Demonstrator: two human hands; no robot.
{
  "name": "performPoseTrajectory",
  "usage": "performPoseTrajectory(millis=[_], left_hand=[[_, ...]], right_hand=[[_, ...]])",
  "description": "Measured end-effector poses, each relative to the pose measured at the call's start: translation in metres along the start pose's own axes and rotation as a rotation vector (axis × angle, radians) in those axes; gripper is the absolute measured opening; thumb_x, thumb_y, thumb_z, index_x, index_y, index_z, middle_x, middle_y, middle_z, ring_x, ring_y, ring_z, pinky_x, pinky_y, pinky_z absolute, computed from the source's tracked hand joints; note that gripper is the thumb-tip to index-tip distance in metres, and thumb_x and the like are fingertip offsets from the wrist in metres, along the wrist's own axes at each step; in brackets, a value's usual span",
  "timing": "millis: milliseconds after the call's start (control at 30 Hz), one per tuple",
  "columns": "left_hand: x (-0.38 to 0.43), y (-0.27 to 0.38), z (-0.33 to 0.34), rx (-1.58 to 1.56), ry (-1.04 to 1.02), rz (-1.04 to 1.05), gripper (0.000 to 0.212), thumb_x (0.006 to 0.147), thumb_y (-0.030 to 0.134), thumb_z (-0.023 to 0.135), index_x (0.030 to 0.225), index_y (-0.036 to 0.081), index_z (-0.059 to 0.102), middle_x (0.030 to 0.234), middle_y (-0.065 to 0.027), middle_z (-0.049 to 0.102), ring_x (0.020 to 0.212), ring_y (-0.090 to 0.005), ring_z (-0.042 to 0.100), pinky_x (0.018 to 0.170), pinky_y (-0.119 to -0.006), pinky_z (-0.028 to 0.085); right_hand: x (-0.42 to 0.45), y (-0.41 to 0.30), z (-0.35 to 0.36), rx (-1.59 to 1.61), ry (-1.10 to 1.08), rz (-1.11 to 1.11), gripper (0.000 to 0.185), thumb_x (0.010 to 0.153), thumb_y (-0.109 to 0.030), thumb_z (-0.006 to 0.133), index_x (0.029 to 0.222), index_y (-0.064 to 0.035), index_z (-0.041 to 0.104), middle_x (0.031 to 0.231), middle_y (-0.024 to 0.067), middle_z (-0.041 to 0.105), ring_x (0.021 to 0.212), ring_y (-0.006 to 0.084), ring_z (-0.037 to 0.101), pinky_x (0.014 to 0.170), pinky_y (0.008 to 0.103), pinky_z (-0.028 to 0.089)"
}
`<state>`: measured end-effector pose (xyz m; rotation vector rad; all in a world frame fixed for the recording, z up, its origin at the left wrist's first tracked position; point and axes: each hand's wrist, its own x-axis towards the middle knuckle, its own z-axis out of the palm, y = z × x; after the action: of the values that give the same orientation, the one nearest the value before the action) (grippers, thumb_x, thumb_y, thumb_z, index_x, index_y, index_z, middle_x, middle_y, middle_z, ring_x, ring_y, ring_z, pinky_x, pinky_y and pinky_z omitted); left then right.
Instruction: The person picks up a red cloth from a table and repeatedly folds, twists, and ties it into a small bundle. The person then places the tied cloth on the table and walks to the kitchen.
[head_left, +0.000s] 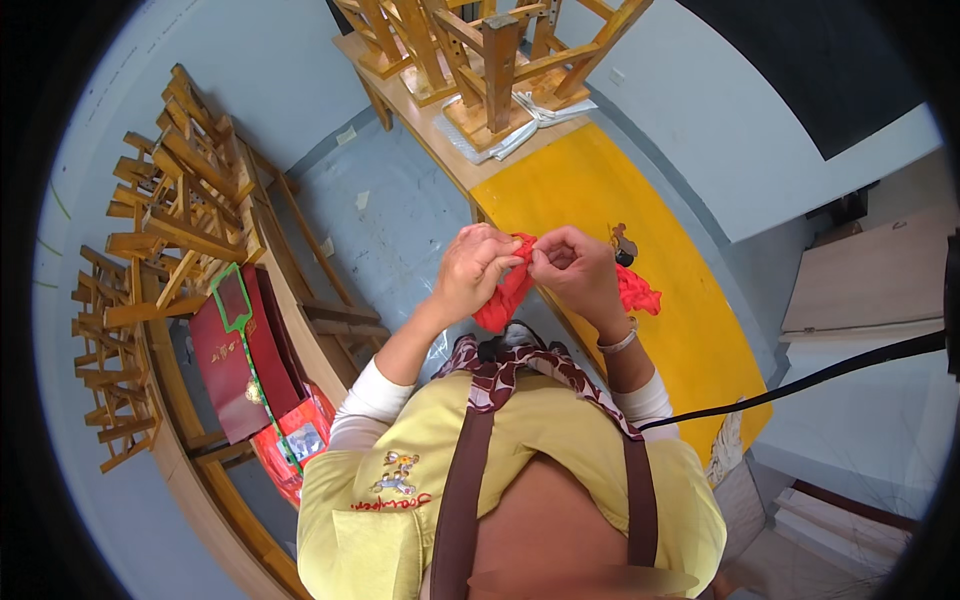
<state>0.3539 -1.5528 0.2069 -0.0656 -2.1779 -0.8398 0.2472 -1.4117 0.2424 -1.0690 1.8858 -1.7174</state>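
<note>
Crumpled red cloth (504, 301) hangs from my left hand (474, 271), pinched between thumb and fingers in front of my waist. My right hand (576, 271) meets it at the cloth's upper end, thumb and fingertips pinching its edge. A second bunch of red cloth (639, 292) shows on the yellow tabletop (694, 330) just beyond my right hand. Whether the two bunches are joined is hidden behind that hand. Close by on the tabletop are a small brown piece and a small dark object (623, 256).
Upturned wooden stools (499, 75) stand on the table ahead, over plastic wrapping (517, 139). At left, more stools (187, 180) are stacked on a long table beside a dark red bag (225, 352) and a green-framed fly swatter (244, 324). A black cable (810, 375) runs from the right.
</note>
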Motion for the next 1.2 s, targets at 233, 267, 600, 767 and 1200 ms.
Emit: performPoseTrajectory(millis=[233, 267, 600, 767, 1200], left_hand=[[0.013, 0.013, -0.022, 0.358, -0.393, 0.278, 0.029, 0.071, 0.005, 0.062, 0.100, 0.001, 0.059, 0.103, -0.0097, 0.059, 0.093, -0.0235, 0.055, 0.088, -0.038, 0.043], [0.014, 0.014, -0.022, 0.398, -0.427, 0.280, 0.030, 0.071, 0.005, 0.062, 0.100, 0.000, 0.058, 0.102, -0.0100, 0.058, 0.093, -0.0231, 0.055, 0.087, -0.037, 0.044], [0.004, 0.005, -0.015, 0.411, -0.192, 0.465, 0.028, 0.069, 0.007, 0.069, 0.094, 0.000, 0.059, 0.091, -0.0097, 0.060, 0.075, -0.0201, 0.058, 0.082, -0.035, 0.047], [-0.006, 0.000, -0.004, 0.194, 0.204, 0.116, 0.015, 0.075, 0.001, 0.064, 0.090, 0.000, 0.061, 0.085, -0.0077, 0.062, 0.074, -0.0162, 0.058, 0.076, -0.031, 0.049], [0.001, -0.009, 0.015, -1.393, 0.159, -0.942, 0.017, 0.086, 0.011, 0.059, 0.096, -0.003, 0.060, 0.084, -0.0085, 0.065, 0.071, -0.0107, 0.061, 0.066, -0.022, 0.051]], right_hand=[[0.003, -0.003, -0.002, -0.209, -0.025, -0.054, 0.007, 0.074, -0.005, 0.063, 0.076, 0.0016, 0.059, 0.065, 0.0066, 0.062, 0.057, 0.0091, 0.060, 0.054, 0.0219, 0.049], [0.003, -0.003, -0.002, -0.227, -0.034, -0.054, 0.007, 0.073, -0.005, 0.063, 0.076, 0.0015, 0.059, 0.065, 0.0068, 0.062, 0.056, 0.0094, 0.060, 0.054, 0.0220, 0.049], [0.003, 0.008, -0.001, 0.000, -0.052, 0.091, 0.006, 0.076, -0.004, 0.062, 0.074, 0.0014, 0.059, 0.067, 0.0031, 0.063, 0.056, 0.0082, 0.059, 0.052, 0.0208, 0.048], [0.006, 0.025, -0.023, 0.420, -0.007, 0.157, 0.014, 0.079, -0.002, 0.063, 0.090, 0.0022, 0.056, 0.082, 0.0061, 0.063, 0.070, 0.0111, 0.062, 0.066, 0.0211, 0.050], [0.005, 0.016, -0.009, 0.437, -0.114, 0.169, 0.023, 0.089, -0.012, 0.055, 0.107, 0.0023, 0.053, 0.088, 0.0039, 0.059, 0.072, 0.0065, 0.056, 0.063, 0.0182, 0.046]])
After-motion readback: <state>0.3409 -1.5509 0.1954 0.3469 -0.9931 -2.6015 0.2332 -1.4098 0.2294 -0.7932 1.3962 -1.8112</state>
